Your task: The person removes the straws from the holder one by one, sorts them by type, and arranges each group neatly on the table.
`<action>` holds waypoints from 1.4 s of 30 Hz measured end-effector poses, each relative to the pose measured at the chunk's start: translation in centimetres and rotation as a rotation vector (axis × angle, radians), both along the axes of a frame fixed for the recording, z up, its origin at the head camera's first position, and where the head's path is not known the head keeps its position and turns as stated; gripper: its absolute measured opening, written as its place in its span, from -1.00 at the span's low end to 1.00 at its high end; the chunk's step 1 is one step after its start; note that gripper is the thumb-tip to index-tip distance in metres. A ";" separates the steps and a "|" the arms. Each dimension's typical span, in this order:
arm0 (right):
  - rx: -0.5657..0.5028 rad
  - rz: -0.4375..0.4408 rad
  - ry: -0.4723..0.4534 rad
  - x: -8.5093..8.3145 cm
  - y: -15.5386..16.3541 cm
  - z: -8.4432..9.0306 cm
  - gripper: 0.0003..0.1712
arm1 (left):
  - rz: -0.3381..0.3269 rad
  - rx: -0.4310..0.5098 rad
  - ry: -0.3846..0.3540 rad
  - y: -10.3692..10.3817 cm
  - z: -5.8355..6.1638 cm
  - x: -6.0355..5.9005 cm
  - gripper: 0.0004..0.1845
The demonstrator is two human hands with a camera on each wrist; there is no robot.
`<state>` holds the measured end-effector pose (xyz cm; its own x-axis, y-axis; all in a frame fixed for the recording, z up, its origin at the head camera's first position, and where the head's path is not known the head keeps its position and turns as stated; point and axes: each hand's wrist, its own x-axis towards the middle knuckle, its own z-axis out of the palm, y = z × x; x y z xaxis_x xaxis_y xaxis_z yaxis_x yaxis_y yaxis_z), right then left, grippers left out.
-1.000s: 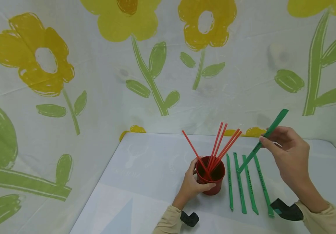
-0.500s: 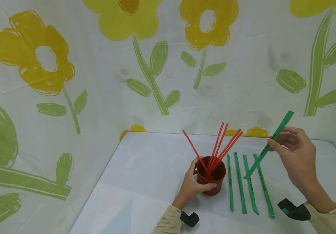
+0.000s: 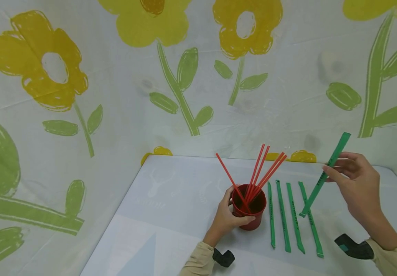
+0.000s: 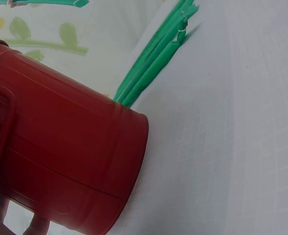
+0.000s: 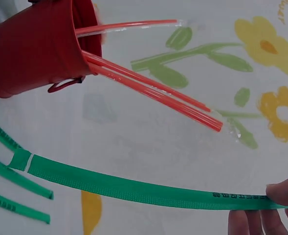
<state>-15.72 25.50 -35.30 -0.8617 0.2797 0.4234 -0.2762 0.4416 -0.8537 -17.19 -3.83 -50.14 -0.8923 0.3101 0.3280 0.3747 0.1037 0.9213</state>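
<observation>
My left hand point(image 3: 227, 224) grips the side of a small red metal bucket point(image 4: 75, 142), its thumb near the front below the rim; a loop handle shows in the left wrist view. Several red straws point(image 5: 153, 98) lean out of the bucket, with clear wrapper ends. My right hand point(image 3: 360, 188) pinches a green wrapped straw point(image 5: 134, 190) with dark print near its upper end. That straw slants down to the left, its lower end overlapping the rightmost of several green wrapped straws point(image 3: 283, 214). These lie roughly parallel on the table, right of the bucket.
The white table point(image 3: 170, 218) has a faint printed pattern. Behind it and to the left hangs a pale cloth point(image 3: 122, 115) printed with yellow flowers and green leaves. Black wrist mounts point(image 3: 224, 258) sit at both cuffs.
My right hand has moved right with the green wrapped straw, whose lower end passes from over the second lying straw to over the rightmost. The left hand and bucket stay put.
</observation>
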 end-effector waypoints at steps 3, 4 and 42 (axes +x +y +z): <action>0.001 0.003 -0.003 -0.1 0.3 -0.1 -0.52 | 0.000 -0.003 -0.002 -0.1 0.0 0.0 -0.12; 0.003 0.002 -0.005 -0.1 0.4 -0.1 -0.53 | -0.003 -0.001 -0.003 -0.1 0.0 0.0 -0.12; 0.117 -0.031 -0.248 -1.2 3.2 -3.1 -0.72 | -0.010 0.019 0.009 0.0 -0.1 0.0 -0.11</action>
